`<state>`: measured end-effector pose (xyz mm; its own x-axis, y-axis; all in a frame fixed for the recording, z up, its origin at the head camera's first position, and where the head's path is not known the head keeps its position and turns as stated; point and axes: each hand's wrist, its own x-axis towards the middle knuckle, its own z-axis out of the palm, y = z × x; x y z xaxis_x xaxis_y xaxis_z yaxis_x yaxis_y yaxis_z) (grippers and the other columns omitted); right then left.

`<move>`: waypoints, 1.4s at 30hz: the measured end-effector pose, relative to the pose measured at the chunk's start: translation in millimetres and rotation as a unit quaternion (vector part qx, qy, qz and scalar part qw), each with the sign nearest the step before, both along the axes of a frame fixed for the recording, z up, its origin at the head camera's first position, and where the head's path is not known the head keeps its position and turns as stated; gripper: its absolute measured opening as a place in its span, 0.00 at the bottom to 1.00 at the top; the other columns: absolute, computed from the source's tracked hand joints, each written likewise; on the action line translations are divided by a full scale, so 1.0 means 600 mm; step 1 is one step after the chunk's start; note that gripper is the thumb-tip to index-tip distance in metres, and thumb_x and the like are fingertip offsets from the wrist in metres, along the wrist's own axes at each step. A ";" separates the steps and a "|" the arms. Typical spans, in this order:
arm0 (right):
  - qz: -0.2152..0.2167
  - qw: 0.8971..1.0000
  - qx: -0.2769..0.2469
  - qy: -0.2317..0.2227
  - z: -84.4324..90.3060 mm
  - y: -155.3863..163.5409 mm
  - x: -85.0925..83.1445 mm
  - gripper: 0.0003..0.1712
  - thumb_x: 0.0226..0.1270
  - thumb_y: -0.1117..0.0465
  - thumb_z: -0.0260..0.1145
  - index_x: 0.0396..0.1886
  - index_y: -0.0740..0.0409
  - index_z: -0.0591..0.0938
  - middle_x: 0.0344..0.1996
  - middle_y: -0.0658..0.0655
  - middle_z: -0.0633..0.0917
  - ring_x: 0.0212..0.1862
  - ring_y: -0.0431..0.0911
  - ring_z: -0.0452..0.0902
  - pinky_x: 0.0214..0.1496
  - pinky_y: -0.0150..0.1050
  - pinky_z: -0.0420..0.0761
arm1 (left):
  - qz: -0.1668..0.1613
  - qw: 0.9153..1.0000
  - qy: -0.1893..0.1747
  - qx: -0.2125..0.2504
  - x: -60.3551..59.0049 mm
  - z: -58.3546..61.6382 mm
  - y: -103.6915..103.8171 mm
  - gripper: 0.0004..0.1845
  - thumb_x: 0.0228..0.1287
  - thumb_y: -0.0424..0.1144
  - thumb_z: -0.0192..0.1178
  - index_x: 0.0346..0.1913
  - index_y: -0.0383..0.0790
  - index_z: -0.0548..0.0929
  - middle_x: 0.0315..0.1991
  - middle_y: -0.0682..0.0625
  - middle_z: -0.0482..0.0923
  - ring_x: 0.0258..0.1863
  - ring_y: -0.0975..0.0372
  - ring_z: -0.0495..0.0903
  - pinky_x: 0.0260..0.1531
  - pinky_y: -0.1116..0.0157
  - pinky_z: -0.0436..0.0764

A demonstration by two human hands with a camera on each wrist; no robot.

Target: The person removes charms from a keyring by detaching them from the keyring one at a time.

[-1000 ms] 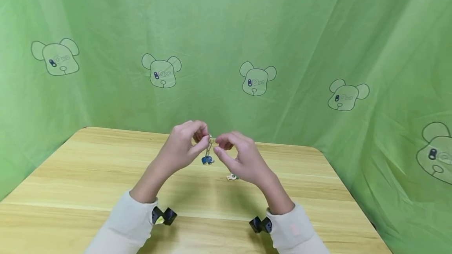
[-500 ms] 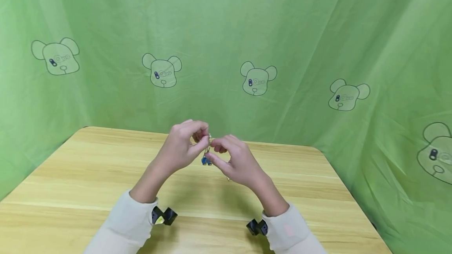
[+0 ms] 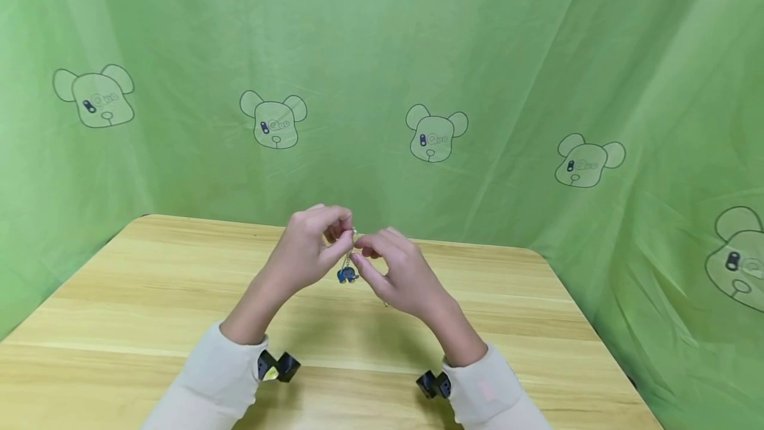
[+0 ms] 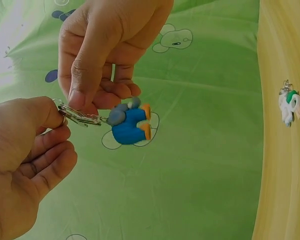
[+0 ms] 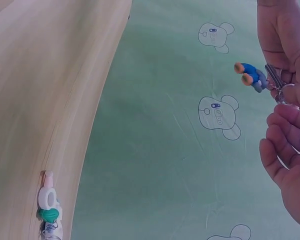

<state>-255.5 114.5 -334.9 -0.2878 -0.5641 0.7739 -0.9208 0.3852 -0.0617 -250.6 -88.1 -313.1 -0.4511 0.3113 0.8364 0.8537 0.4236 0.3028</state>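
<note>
both hands meet in the air above the table (image 3: 149, 297), well clear of its top, so the blue charm (image 3: 347, 275) can hang free below them. the left hand (image 3: 310, 244) pinches the metal ring (image 4: 65, 111) between thumb and curled fingers, which holds it steady. the right hand (image 3: 396, 271) comes in from the other side; its thumb (image 4: 80, 80) presses down on the clasp (image 4: 85, 119) just beside the ring, with the other fingers curled behind. that looks like a two-handed hold for working the small clasp, one hand bracing and the other pushing, though whether the clasp is open or closed is too small to tell. the charm, a blue figure with orange feet and a grey part next to the clasp, dangles from the clasp just below the fingertips, touching no surface.

a second charm (image 4: 291, 105), white with a green patch and its own small metal loop, lies flat on the table, below and slightly right of the hands, mostly hidden behind the right hand in the head view. it lies apart from the blue charm, untouched.

the table is pale wood with a lengthwise grain and rounded far corners. a green cloth (image 3: 537, 52) printed with bear heads hangs behind the table and wraps round both its sides. pale sleeves (image 3: 209, 383) cover both forearms, and a small black camera mount (image 3: 277, 365) sits under each wrist.
</note>
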 end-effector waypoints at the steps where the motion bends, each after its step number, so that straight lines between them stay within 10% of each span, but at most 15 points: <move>1: 0.001 1.000 0.000 0.001 0.000 0.000 0.000 0.08 0.69 0.64 0.67 0.44 0.62 0.85 0.33 0.52 0.85 0.37 0.44 0.79 0.40 0.35 0.81 | 0.001 1.000 -0.001 0.000 0.000 0.000 0.000 0.07 0.60 0.23 0.62 0.30 0.38 0.80 0.25 0.51 0.81 0.27 0.63 0.79 0.25 0.69 0.82; 42: -0.006 0.999 -0.044 0.026 0.010 0.009 -0.001 0.05 0.71 0.67 0.64 0.38 0.62 0.85 0.31 0.52 0.85 0.35 0.44 0.79 0.37 0.34 0.81 | 0.023 0.999 -0.028 -0.008 0.003 0.002 -0.001 0.06 0.59 0.24 0.63 0.31 0.37 0.81 0.24 0.52 0.80 0.26 0.64 0.78 0.27 0.70 0.82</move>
